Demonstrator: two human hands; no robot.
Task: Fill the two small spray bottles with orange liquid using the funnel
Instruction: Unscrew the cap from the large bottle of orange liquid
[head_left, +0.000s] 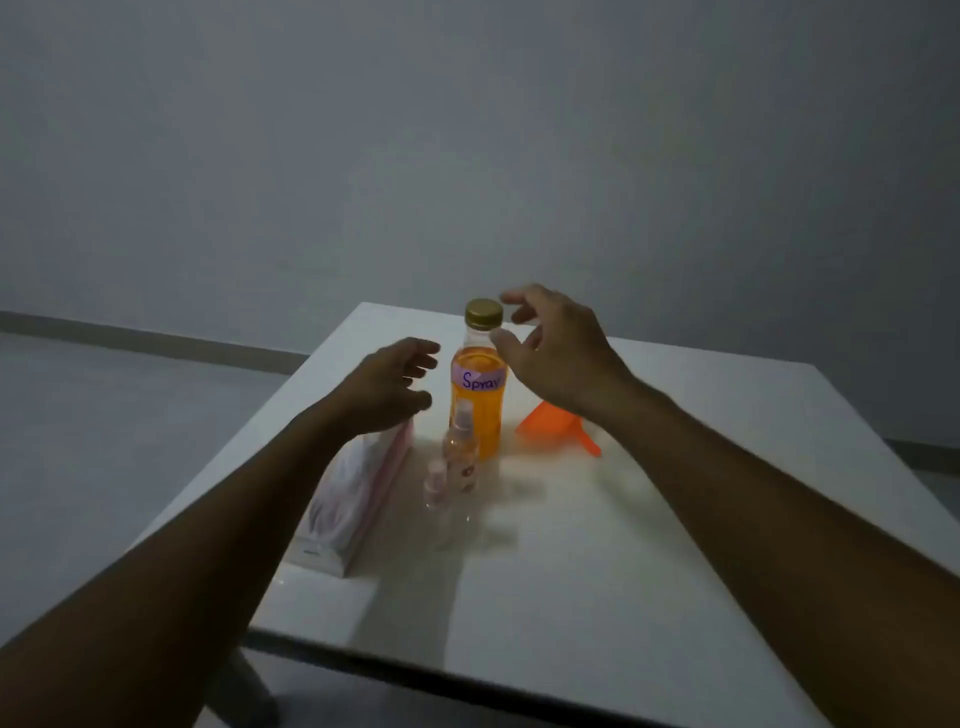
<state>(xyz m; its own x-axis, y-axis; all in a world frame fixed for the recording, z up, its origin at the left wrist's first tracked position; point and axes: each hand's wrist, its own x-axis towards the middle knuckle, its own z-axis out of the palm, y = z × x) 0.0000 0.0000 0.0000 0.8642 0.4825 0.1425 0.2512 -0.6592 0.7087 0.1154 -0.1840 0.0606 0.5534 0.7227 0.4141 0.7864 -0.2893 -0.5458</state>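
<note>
A tall bottle of orange liquid (479, 410) with a gold cap (483, 313) and a purple "Spray" label stands upright on the white table (649, 545). Two small clear spray bottles stand in front of it: a taller one (460, 452) and a shorter one (434, 486). An orange funnel (553, 423) lies on its side to the right, partly behind my right wrist. My left hand (387, 387) hovers open just left of the tall bottle. My right hand (550, 353) is open beside the cap, fingers spread, not touching it.
A pink and white tissue pack (353, 499) lies left of the small bottles, under my left wrist. The table's near edge runs across the lower frame, with a grey floor and wall beyond.
</note>
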